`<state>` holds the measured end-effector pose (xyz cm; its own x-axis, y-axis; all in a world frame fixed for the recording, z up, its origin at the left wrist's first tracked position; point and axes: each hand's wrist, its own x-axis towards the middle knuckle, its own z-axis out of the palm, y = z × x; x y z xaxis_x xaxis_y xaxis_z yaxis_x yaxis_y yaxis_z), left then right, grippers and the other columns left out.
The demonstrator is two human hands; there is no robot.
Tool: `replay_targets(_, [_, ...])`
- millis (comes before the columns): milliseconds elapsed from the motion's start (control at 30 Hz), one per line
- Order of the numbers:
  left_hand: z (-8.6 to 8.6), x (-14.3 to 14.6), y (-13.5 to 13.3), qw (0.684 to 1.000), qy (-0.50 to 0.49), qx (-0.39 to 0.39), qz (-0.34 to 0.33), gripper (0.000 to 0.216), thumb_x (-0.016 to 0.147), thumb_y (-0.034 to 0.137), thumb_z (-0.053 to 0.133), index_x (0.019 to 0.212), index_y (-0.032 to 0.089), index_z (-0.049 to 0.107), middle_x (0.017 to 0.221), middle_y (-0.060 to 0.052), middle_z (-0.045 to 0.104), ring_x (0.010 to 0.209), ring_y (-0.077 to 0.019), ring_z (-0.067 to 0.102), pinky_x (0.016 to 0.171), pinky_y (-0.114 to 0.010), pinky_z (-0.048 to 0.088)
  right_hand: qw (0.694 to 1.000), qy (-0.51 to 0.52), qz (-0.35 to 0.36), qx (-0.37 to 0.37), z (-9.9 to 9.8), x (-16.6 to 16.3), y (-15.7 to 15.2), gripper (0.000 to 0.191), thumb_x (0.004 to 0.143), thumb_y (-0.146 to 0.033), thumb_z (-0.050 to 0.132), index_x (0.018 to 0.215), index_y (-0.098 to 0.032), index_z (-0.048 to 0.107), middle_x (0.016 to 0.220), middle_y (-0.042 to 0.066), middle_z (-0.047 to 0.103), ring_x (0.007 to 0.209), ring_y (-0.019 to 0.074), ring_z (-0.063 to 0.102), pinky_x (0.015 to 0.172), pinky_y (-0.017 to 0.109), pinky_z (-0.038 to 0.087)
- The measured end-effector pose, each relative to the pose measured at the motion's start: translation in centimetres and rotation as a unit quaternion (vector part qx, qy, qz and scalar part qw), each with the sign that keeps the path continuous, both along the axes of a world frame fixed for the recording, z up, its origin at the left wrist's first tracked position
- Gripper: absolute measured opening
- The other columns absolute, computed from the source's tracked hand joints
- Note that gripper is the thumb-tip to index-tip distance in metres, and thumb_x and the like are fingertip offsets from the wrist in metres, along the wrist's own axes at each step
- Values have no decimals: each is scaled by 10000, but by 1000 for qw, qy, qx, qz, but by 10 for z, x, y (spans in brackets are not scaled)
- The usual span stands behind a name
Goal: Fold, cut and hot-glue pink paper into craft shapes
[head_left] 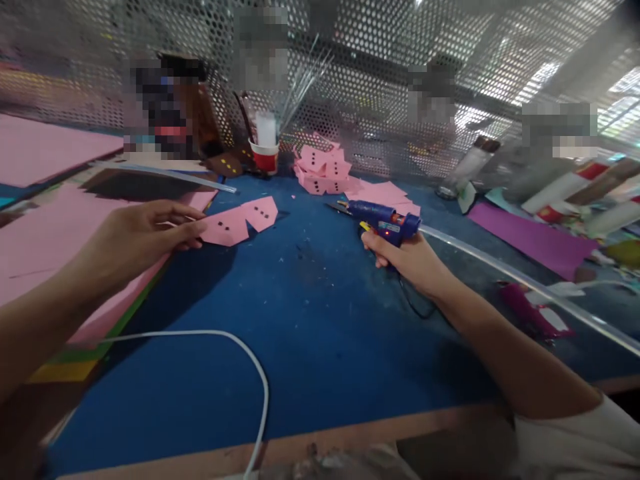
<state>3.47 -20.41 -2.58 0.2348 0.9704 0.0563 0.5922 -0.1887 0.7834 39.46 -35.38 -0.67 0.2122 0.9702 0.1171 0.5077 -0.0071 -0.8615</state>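
Observation:
Between the thumb and fingers of my left hand (145,233) is a pink paper cutout (233,225) with small black dots and a notch in its lower edge. It is held above the blue tabletop (220,393). My right hand (407,257) grips a blue hot glue gun (383,219), its nozzle pointing left toward the cutout but apart from it. A red light glows on the gun's body. From its rear a long clear glue stick (525,283) runs out to the right. Beyond both hands lies a pile of similar pink dotted pieces (323,170).
Pink paper sheets (45,233) are stacked at the left. A white cable (263,380) curves across the front. A paper cup (264,157) with tools stands by the perforated metal screen (370,80). Purple paper (535,237) and a magenta object (535,310) lie at right.

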Motion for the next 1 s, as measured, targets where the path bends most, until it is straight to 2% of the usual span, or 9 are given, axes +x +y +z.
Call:
replay_targets(100, [13,1,-9,998,52,19,1,547,844,571,653,1199,155,659,823,-27,742,848,-231,706,842,-372,546,996,-68,-64,-16,-2,7,-12,365,832,-572,708,917,-217,696,725,4,642,573,159,571,633,335,488])
replay_targets(200, [28,4,-22,985,138,92,36,521,880,607,579,1162,178,665,935,-47,739,874,-263,694,831,-381,525,989,-111,-77,57,-4,16,-17,319,867,-530,678,974,-230,690,783,18,661,699,201,614,696,332,485])
replay_targets(300, [33,12,-34,973,141,173,66,442,902,582,551,1141,229,670,1099,-45,711,851,-243,688,777,-334,510,956,-264,-64,113,-4,33,-16,209,936,-417,599,1010,-230,657,982,59,688,879,232,646,779,318,466])
replay_targets(367, [29,21,-40,974,102,203,23,383,909,542,555,1116,240,671,1093,-37,706,848,-225,680,771,-316,505,922,-362,-77,111,-2,46,-15,160,950,-325,558,1051,-226,632,1055,74,679,946,243,647,792,306,449])
replay_targets(533, [5,50,-48,949,127,233,-173,262,935,455,548,992,255,707,1038,-32,732,888,-238,673,819,-347,505,849,-503,-160,2,7,76,-16,226,966,-260,498,1179,-214,559,1200,105,607,953,267,655,716,322,422])
replay_targets(600, [-3,62,-50,942,147,219,-209,260,951,432,530,1012,254,710,1047,-36,735,910,-240,681,811,-350,513,831,-520,-185,-68,9,86,-16,249,967,-298,510,1191,-194,541,1223,129,577,950,292,663,712,342,428])
replay_targets(667, [-10,73,-49,934,149,220,-239,254,956,389,512,1015,239,708,1037,-47,734,892,-231,687,774,-336,524,827,-517,-191,-111,7,96,-16,286,954,-330,539,1189,-166,540,1226,154,558,961,320,667,724,361,440])
replay_targets(800, [-18,90,-44,899,202,274,-274,284,988,279,447,1062,195,708,1075,-80,722,974,-227,692,862,-346,531,836,-496,-170,-158,-3,118,-14,358,930,-370,579,1193,-128,550,1191,172,550,973,336,677,763,380,463])
replay_targets(1000, [-18,99,-42,852,285,318,-304,314,1014,222,419,1031,167,728,1003,-95,699,944,-220,684,853,-340,531,848,-465,-145,-212,-16,135,-10,416,926,-423,585,1197,-108,564,1202,194,546,979,329,686,811,391,478])
